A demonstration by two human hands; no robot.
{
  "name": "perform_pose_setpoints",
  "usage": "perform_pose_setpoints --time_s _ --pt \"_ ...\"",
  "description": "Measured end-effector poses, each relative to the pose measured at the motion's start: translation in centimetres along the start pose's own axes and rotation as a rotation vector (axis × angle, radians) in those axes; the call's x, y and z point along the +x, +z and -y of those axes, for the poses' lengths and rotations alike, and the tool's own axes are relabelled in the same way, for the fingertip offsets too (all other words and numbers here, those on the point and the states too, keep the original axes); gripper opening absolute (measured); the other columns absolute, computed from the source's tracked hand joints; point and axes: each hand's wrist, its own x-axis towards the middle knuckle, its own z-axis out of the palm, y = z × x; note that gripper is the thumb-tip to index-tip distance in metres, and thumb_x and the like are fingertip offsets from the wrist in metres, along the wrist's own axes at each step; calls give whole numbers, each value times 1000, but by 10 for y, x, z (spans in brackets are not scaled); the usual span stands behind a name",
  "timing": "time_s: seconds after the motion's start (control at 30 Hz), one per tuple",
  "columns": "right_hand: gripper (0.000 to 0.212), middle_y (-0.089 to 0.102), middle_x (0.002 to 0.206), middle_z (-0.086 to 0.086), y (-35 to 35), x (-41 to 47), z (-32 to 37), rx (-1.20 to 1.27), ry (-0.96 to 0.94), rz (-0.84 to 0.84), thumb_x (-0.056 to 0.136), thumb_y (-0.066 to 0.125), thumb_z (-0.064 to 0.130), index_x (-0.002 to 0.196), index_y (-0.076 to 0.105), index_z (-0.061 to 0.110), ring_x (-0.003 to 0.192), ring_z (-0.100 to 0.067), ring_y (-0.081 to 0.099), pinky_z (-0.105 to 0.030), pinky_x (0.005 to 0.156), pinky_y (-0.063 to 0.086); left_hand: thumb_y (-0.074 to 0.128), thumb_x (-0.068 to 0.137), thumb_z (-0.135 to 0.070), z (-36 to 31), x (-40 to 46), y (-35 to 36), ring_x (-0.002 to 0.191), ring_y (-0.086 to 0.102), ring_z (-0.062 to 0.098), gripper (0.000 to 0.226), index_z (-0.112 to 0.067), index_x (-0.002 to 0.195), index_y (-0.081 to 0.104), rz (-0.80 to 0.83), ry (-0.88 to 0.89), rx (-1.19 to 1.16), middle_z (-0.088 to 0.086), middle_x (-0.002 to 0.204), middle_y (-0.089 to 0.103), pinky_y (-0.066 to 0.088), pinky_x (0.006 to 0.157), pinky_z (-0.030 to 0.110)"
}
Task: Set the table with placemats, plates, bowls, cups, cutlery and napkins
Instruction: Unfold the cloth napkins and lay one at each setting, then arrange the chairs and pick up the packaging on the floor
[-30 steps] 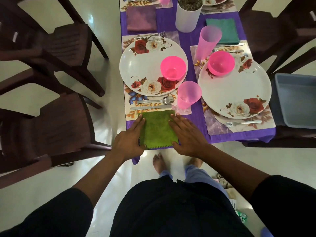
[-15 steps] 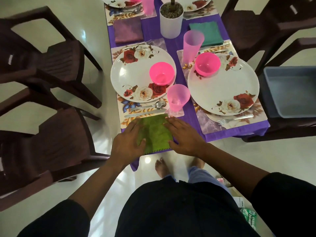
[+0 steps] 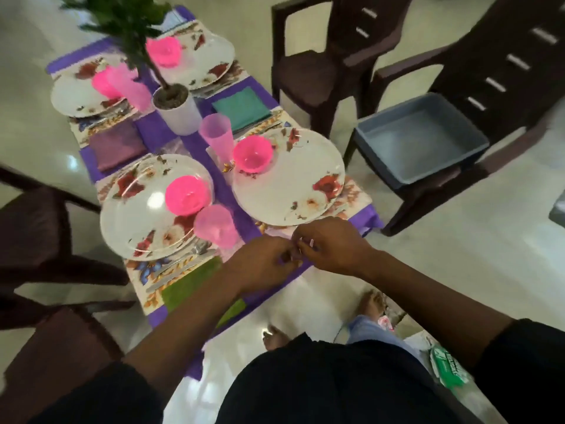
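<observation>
Head view, blurred by motion: both hands meet at the near bench edge, just below the right plate [image 3: 289,175]. Left hand [image 3: 260,264] and right hand [image 3: 331,250] have fingers curled toward each other, fingertips touching or nearly so; whether either grip pinches anything I cannot tell, nothing is clearly visible between them. Green napkin [image 3: 191,284] lies flat on the near left placemat [image 3: 143,270], below the left plate [image 3: 146,209], partly covered by the left forearm and to the left of both hands, not held. Cutlery sits between that napkin and the left plate. Pink cup [image 3: 215,224] stands just above the left hand, near the knuckles; pink bowls on each plate. Teal napkin [image 3: 241,105] and purple napkin [image 3: 117,146] lie further up the bench. Grey tub [image 3: 422,139] rests on a chair at right. Judgement: the near right setting shows no napkin, so that step looks undone. Risks: the left forearm dragging the green napkin off the bench edge on withdrawal; knuckles tipping the pink cup, since it stands so close.
</observation>
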Motion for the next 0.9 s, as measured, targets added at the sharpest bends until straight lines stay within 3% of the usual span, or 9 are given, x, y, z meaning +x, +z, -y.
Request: perform_pose_setpoints --time_s 0.1,0.3,0.47,0.57,0.7,0.8,0.9 --pt "19 73 88 7 -41 -20 -49 -66 115 -57 93 60 39 104 73 29 84 -18 67 -30 69 47 61 93 -39 -33 56 5 82 64 9 24 -26 105 77 39 28 -49 -7 96 76 51 77 28" --pt "30 73 97 5 -112 -67 -163 -112 316 26 86 53 44 107 69 31 90 -21 68 -34 75 55 66 90 -37 -97 164 34 87 67 5 25 -22 104 80 101 -3 -200 -10 98 76 46 79 15" --pt "25 73 104 9 -154 -110 -254 -112 439 39 92 61 39 114 69 33 98 -18 67 -28 73 45 68 98 -22 -141 244 63 80 73 22 13 -17 106 77 169 -163 -426 10 94 78 56 68 30" --pt "25 71 101 9 -169 -124 -294 -94 490 74 86 55 41 105 69 33 94 -19 67 -27 69 44 69 88 -34 -161 282 80 80 72 18 16 -26 99 78 187 -271 -560 3 98 78 54 70 40" --pt "19 71 97 2 -192 -127 -335 -95 545 115 84 60 30 97 71 24 91 -23 66 -41 73 58 68 97 -23 -182 331 96 78 69 14 8 -24 99 75 242 -289 -574 4 99 79 52 67 27" --pt "23 71 105 -1 -206 -121 -367 -104 563 143 88 61 25 107 71 20 98 -24 65 -41 80 58 66 98 -13 -189 373 101 66 66 2 9 -18 97 74 257 -266 -501 13 101 78 46 56 12" --pt "28 70 112 -1 -221 -111 -401 -129 586 192 90 61 26 117 67 21 103 -25 65 -42 84 58 69 97 -12 -193 424 102 59 62 -6 7 -17 94 73 282 -228 -441 10 93 76 43 53 10"
